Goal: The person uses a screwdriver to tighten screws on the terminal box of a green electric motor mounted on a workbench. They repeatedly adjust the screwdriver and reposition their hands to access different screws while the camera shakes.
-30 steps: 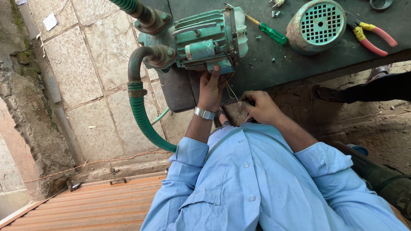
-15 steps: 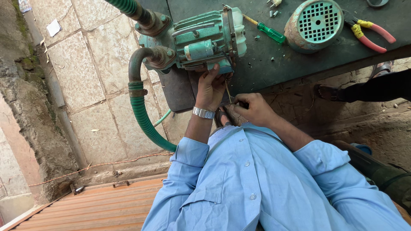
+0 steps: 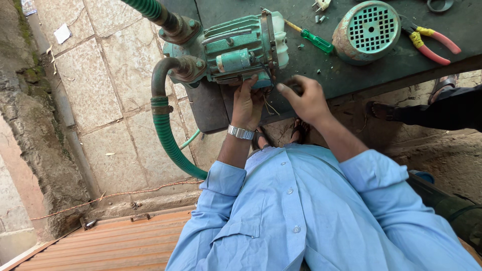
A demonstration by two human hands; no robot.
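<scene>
A teal pump motor (image 3: 236,47) lies on its side at the edge of a dark green table (image 3: 361,75). My left hand (image 3: 248,100), with a metal watch on the wrist, grips the motor's near side from below, where thin wires (image 3: 271,106) hang loose. My right hand (image 3: 304,98) is raised beside it at the table edge. Its fingers are curled around a small dark part (image 3: 293,88) close to the motor's white end. What that part is cannot be made out.
A green ribbed hose (image 3: 168,135) curves down from the pump's pipe. On the table lie a green-handled screwdriver (image 3: 315,41), a round teal fan cover (image 3: 369,31), red-and-yellow pliers (image 3: 432,45) and loose screws (image 3: 319,19). Another person's sandalled foot (image 3: 381,110) stands under the table.
My right hand has risen from below the table edge up to the motor's end. My left hand stayed on the motor. The view has shifted slightly.
</scene>
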